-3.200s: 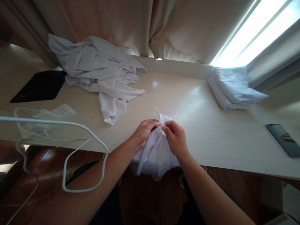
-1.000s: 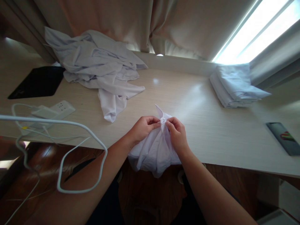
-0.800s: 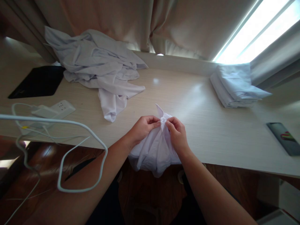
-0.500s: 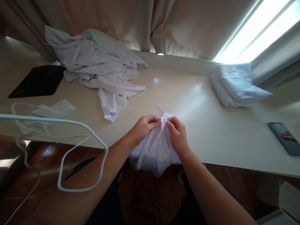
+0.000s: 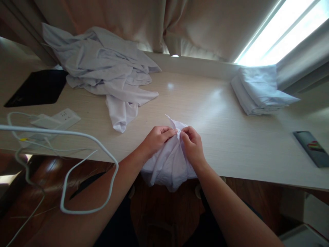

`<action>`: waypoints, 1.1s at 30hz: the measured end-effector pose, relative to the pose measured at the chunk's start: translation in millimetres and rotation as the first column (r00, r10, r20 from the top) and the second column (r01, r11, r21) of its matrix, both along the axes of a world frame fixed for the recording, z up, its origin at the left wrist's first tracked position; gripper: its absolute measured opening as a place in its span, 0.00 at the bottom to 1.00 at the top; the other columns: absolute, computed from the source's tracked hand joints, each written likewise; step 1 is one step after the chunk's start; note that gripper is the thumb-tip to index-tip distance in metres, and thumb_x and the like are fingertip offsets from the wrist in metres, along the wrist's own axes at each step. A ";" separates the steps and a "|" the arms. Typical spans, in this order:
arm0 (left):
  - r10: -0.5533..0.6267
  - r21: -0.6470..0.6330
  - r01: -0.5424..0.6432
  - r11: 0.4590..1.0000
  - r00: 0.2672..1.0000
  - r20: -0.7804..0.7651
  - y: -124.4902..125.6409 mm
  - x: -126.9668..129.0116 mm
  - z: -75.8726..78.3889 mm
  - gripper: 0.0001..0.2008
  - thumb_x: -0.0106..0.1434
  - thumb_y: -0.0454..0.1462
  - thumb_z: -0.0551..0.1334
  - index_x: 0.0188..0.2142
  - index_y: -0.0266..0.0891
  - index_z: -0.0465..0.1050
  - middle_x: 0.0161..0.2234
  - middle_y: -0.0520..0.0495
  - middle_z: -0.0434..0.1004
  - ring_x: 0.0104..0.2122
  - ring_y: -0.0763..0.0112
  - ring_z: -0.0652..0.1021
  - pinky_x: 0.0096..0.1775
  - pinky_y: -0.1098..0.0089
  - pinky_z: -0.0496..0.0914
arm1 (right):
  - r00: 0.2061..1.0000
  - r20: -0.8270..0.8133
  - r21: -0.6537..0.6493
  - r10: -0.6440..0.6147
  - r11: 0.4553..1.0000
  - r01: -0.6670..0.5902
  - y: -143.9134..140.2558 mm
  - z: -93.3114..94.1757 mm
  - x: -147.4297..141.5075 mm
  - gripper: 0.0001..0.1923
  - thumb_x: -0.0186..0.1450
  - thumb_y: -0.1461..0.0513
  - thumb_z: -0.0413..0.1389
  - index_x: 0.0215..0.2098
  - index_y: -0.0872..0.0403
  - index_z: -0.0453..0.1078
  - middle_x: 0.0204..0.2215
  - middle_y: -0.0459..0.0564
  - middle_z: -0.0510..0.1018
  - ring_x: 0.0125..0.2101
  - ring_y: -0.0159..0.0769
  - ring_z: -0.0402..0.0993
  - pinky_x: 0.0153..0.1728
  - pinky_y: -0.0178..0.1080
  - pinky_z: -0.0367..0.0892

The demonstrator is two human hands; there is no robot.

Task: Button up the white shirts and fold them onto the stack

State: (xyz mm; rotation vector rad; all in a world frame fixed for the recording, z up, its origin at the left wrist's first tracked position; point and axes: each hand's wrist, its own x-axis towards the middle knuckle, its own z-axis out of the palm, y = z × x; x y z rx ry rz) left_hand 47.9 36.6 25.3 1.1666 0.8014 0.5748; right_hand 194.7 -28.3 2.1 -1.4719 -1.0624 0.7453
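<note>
A white cloth (image 5: pixel 168 166), gathered into folds, lies at the table's front edge, its lower part hanging over. My left hand (image 5: pixel 161 138) pinches its upper part from the left side. Facing it, my right hand (image 5: pixel 191 140) pinches the same gathered spot from the right. The fingertips of both hands nearly meet there, and a pointed corner of the cloth sticks up beyond them. It looks like a shirt with a collar, but the fingers partly hide the gathered part.
A crumpled heap of white cloth (image 5: pixel 100 65) lies at the back left, a folded white stack (image 5: pixel 262 91) at the back right. A phone (image 5: pixel 312 148) is at the right. Left are a black mat (image 5: pixel 37 87), a power strip (image 5: pixel 64 118) and a looped white cable (image 5: pixel 89 135) near the camera.
Both hands stay at the same gathered spot, with fingers slightly shifted. The cloth's upper corner leans further left. The whole view has shifted slightly.
</note>
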 end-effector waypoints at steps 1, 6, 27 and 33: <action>-0.004 0.023 0.005 1.000 1.000 -0.012 0.2 0.1 1.1 0.16 0.59 0.47 0.66 0.31 0.34 0.76 0.25 0.52 0.70 0.24 0.76 0.67 0.27 0.74 0.60 | 1.000 0.000 0.000 -0.001 1.000 0.001 0.2 0.0 -0.4 0.06 0.64 0.62 0.53 0.28 0.53 0.65 0.24 0.41 0.67 0.27 0.31 0.62 0.31 0.36 0.59; 0.019 0.120 -0.008 0.993 0.995 -0.093 1.6 1.5 1.4 0.15 0.58 0.46 0.66 0.30 0.33 0.75 0.26 0.52 0.71 0.27 0.75 0.67 0.28 0.74 0.60 | 1.000 -0.013 0.005 -0.005 1.000 0.005 2.3 -0.8 -3.0 0.06 0.64 0.63 0.54 0.28 0.53 0.65 0.24 0.41 0.66 0.26 0.31 0.61 0.30 0.36 0.58; 0.108 -0.299 -0.050 0.953 0.977 0.181 2.5 7.1 -3.5 0.05 0.52 0.34 0.67 0.29 0.33 0.78 0.27 0.49 0.76 0.30 0.71 0.75 0.37 0.71 0.68 | 0.994 0.008 0.086 0.104 0.991 -0.105 -6.6 2.4 -3.9 0.09 0.65 0.66 0.53 0.44 0.49 0.68 0.34 0.44 0.69 0.31 0.30 0.66 0.33 0.35 0.63; 0.078 -0.388 0.017 0.921 0.971 0.228 4.1 7.4 0.0 0.05 0.52 0.33 0.65 0.30 0.33 0.78 0.30 0.46 0.79 0.32 0.69 0.77 0.39 0.70 0.68 | 0.986 0.023 0.130 0.168 0.977 -0.169 -7.1 4.1 4.3 0.12 0.62 0.68 0.53 0.43 0.49 0.68 0.33 0.43 0.69 0.32 0.31 0.66 0.35 0.37 0.63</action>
